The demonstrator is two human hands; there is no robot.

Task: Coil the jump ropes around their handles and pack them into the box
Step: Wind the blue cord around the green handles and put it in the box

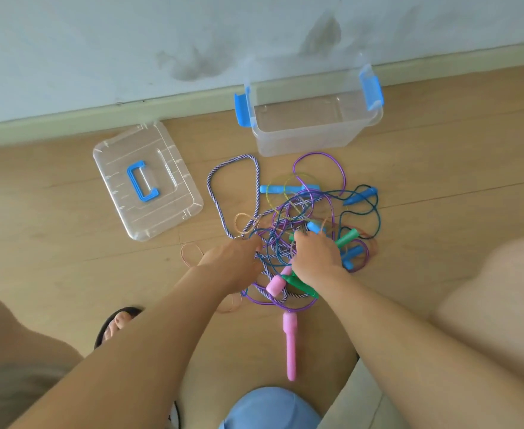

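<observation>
the wooden floor (68, 274) carries everything, with a pale wall (130, 41) and baseboard along its far edge. against that baseboard sits the clear plastic box (316, 134), open-topped, with blue latches on both short ends and nothing visible inside. left of the box lies its clear lid (147, 181), flat on the floor with the blue carry handle facing up. just in front of the box spreads the tangle of jump ropes (288, 212): a purple-and-white braided cord looping toward the lid, thin purple, teal and yellowish cords crossing one another, and blue, green and pink handles mixed in. one pink handle (290, 345) lies straight out at the near side of the pile, farthest from the box.

both bare forearms reach forward from the bottom of the view into the near half of the pile. the left hand (233, 264) is palm down with fingers curled into the cords, though which cord it grips cannot be told. the right hand (316, 258) is knuckles up, fingers bent down among the ropes near a green handle (346, 238); its exact hold is hidden.
</observation>
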